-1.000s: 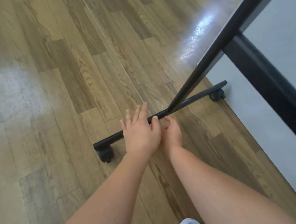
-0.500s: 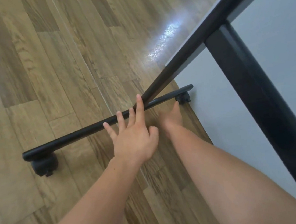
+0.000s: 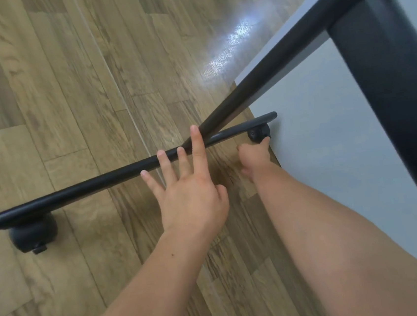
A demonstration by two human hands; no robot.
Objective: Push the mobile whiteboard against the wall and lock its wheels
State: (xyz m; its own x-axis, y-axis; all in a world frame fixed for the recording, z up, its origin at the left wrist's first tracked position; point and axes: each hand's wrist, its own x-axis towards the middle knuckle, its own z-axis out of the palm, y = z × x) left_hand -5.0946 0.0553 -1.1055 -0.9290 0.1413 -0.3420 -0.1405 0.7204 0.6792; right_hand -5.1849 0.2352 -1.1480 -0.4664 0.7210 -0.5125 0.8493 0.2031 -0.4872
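The whiteboard's black foot bar (image 3: pixel 82 189) lies low across the wooden floor, with a black caster at each end. The near caster (image 3: pixel 33 234) is at the left, its small lock tab showing underneath. The far caster (image 3: pixel 258 132) sits right against the pale grey wall (image 3: pixel 329 145). My right hand (image 3: pixel 253 157) reaches to the far caster, fingertips touching its lock tab. My left hand (image 3: pixel 187 185) hovers over the bar's middle, fingers spread, holding nothing. The black upright (image 3: pixel 282 65) rises from the bar toward the top right.
A thick black frame post (image 3: pixel 388 92) crosses the right side close to my head. Wooden plank floor (image 3: pixel 65 82) stretches to the left and behind, with a bright glare patch near the wall's corner.
My right hand has stretched further right along the bar, from its middle to the far caster by the wall. My left hand has spread its fingers. The view has closed in on the base.
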